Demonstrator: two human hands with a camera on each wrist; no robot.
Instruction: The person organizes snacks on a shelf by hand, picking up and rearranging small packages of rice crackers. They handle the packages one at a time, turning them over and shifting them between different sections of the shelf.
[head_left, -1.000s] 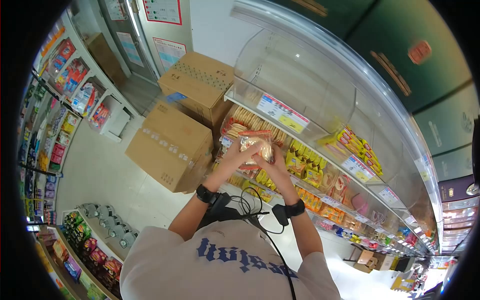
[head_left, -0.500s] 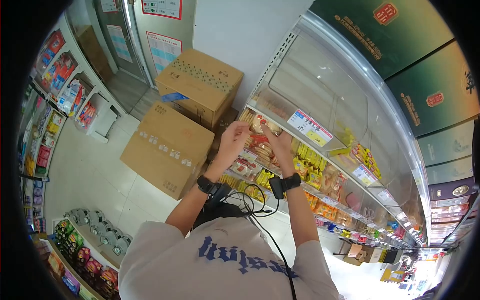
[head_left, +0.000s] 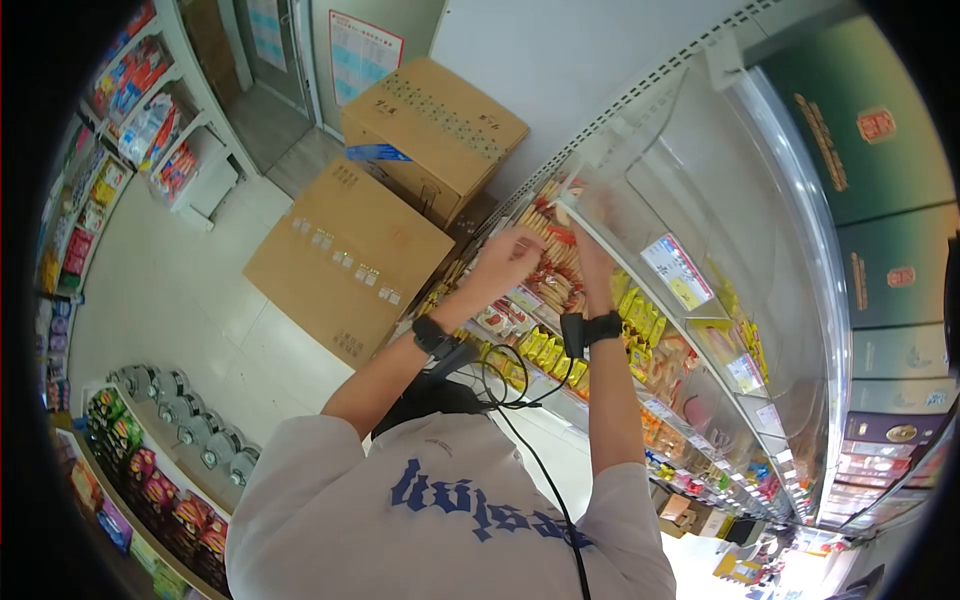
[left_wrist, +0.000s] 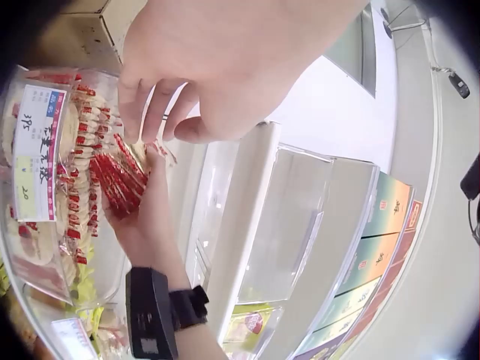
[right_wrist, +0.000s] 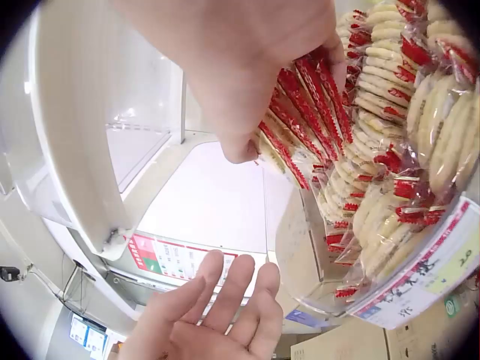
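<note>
In the right wrist view, my right hand (right_wrist: 255,67) grips several flat round biscuits in clear wrappers with red ends (right_wrist: 300,112), fanned on edge. It reaches into the top bin, beside a dense row of the same wrapped biscuits (right_wrist: 375,187). My left hand (head_left: 513,257) hovers at the bin's front in the head view, with fingers loosely bent and nothing in them. The left wrist view shows this left hand (left_wrist: 210,67) from behind, above the right hand (left_wrist: 146,214) and its red-edged packets. The clear shelf above partly covers my right fingers in the head view.
A clear shelf with a price tag (head_left: 677,272) overhangs the bin. Yellow snack packets (head_left: 640,310) lie to the right of the biscuits. Two cardboard boxes (head_left: 345,260) stand at the left, close to the rack. Another shelf of snacks (head_left: 150,470) stands at the lower left.
A second ago both hands held a wrapped biscuit pack before the rack. The hands have since parted; the right has gone deeper into the bin, and the head view has turned.
</note>
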